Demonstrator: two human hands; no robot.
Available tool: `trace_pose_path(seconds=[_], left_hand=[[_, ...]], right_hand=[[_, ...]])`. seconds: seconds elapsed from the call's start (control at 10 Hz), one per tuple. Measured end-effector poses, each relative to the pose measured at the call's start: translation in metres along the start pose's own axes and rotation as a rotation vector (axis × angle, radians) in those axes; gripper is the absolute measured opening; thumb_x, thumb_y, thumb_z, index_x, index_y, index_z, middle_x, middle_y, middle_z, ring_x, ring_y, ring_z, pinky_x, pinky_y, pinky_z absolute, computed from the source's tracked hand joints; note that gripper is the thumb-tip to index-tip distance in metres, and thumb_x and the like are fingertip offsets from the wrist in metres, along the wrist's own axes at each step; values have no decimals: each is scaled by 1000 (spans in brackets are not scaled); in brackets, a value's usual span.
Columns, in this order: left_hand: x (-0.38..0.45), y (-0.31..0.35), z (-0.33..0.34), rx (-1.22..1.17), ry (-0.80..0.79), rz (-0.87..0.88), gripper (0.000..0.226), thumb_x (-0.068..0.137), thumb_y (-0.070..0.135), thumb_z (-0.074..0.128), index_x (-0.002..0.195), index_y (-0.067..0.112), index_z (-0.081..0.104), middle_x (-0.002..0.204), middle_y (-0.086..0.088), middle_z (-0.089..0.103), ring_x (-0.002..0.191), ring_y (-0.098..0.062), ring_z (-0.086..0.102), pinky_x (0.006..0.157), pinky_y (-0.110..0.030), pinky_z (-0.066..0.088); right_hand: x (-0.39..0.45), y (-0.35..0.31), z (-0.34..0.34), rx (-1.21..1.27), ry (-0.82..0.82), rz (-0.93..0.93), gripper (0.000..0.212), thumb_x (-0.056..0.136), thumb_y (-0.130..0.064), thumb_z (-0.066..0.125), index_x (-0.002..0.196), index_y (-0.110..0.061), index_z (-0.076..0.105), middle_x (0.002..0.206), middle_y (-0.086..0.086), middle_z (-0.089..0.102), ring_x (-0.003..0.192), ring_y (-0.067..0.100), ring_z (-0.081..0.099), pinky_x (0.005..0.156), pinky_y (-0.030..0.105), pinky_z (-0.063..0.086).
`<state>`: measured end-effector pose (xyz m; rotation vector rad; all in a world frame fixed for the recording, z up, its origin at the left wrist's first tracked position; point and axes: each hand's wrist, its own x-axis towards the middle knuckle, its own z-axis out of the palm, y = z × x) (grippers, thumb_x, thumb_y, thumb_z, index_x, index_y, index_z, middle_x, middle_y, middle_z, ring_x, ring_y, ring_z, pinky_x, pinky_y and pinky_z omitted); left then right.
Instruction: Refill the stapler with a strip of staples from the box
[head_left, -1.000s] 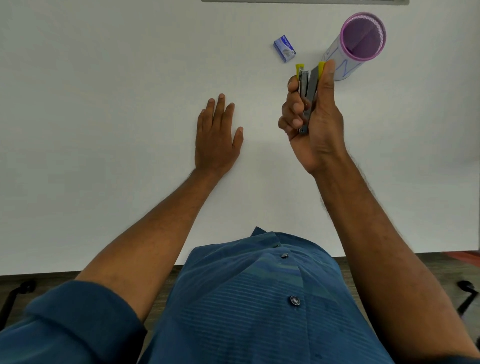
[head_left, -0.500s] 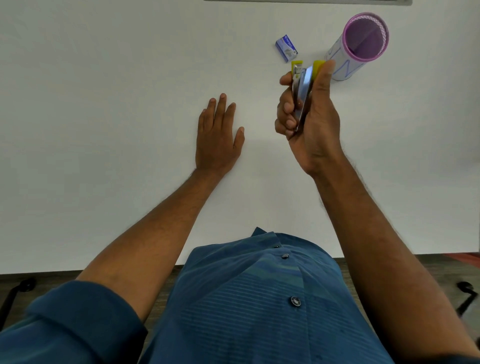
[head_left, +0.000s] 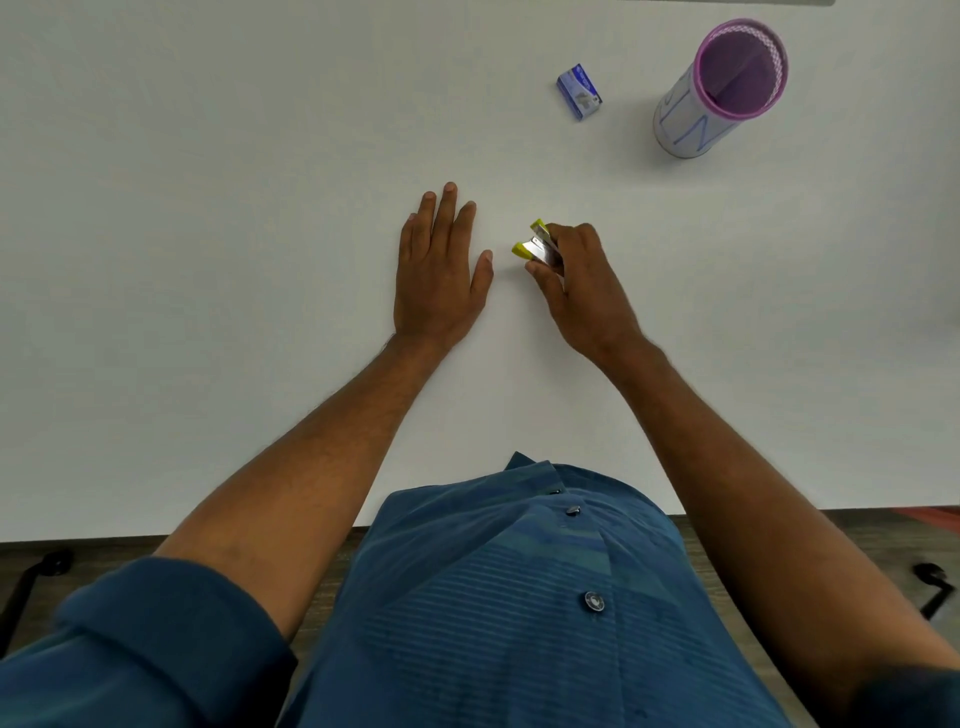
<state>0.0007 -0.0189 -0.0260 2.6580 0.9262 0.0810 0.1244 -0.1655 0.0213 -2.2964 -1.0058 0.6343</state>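
A small stapler (head_left: 537, 248) with yellow-green tips and a metal body lies low at the white table's middle, its two tips pointing left and spread apart. My right hand (head_left: 584, 280) grips it from the right, thumb below and fingers over the top, hiding its rear half. My left hand (head_left: 439, 270) rests flat on the table just left of the stapler, fingers straight, not touching it. A small blue staple box (head_left: 579, 91) lies far up the table, closed as far as I can tell.
A tall white cylinder holder with a purple mesh rim (head_left: 719, 88) stands at the far right, right of the box. The white table (head_left: 208, 208) ends at its near edge by my blue shirt.
My right hand has brought the stapler down from mid-air near the holder to the table beside my left hand, turning it so the tips point left. My left hand stayed put.
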Motion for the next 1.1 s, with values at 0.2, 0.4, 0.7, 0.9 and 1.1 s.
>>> trace_pose_path(seconds=[0.2,0.4,0.7,0.9,1.1], left_hand=[[0,1,-3,11,-2,1,58,104,43,37,155,14,35,168,-10,23,156,-30,18,126,-44,18],[-1,2,-4,13,13,8,57,103,40,39,153,13,38,167,-11,25,155,-31,21,125,-45,21],[0,0,-2,20,4,11,58,103,41,39,154,13,37,167,-11,25,155,-31,21,125,-45,21],[-1,3,-5,15,0,11,58,103,40,38,154,13,37,167,-11,25,155,-31,21,125,-45,22],[-1,4,-4,24,16,21,58,103,41,38,154,13,36,167,-11,25,155,-31,21,126,-44,21]], right_hand=[[32,5,4,-83,159,-10,43,102,-23,55,140,-6,50,123,17,47,111,28,51,97,34,47],[62,9,1,-250,172,2,43,104,-31,50,142,-11,51,127,15,52,112,29,51,93,39,47],[65,16,6,-323,161,22,46,103,-37,49,145,-16,49,129,10,54,113,26,50,91,35,40],[61,15,8,-241,133,5,50,102,-45,49,142,-16,51,125,9,56,109,23,51,88,29,38],[59,14,11,-220,147,6,56,98,-47,56,144,-16,48,130,8,55,113,23,52,92,31,41]])
